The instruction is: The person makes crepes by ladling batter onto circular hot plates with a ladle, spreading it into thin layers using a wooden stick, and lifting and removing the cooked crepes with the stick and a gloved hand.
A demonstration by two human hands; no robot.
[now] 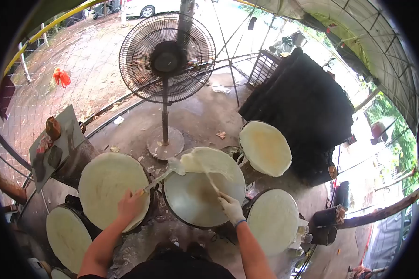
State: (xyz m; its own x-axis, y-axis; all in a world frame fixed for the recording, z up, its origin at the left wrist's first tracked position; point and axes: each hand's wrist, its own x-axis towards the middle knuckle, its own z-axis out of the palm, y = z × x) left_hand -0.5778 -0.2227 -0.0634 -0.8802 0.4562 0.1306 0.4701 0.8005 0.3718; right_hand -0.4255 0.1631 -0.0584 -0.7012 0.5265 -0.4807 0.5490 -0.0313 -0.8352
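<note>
The middle round pan (205, 202) is in front of me, bare grey metal on its near part. Soft pale batter (209, 158) lies across its far edge, partly folded. My left hand (131, 204) is closed around the handle of a spatula (176, 166), whose flat whitish head touches the batter's left end. Gloved in white, my right hand (230, 207) grips a thin-handled stick-like tool (211, 180); it slants up to the batter, and its far end cannot be told apart from it. A pan at left carries a broad pale sheet (111, 188) under my left hand.
More pale round sheets sit at far left (69, 238), right (273, 221) and back right (266, 149). A standing fan (166, 58) rises behind the middle pan. A black-covered stack (302, 111) stands at back right. Bottles (303, 234) and dark buckets (325, 226) are at right.
</note>
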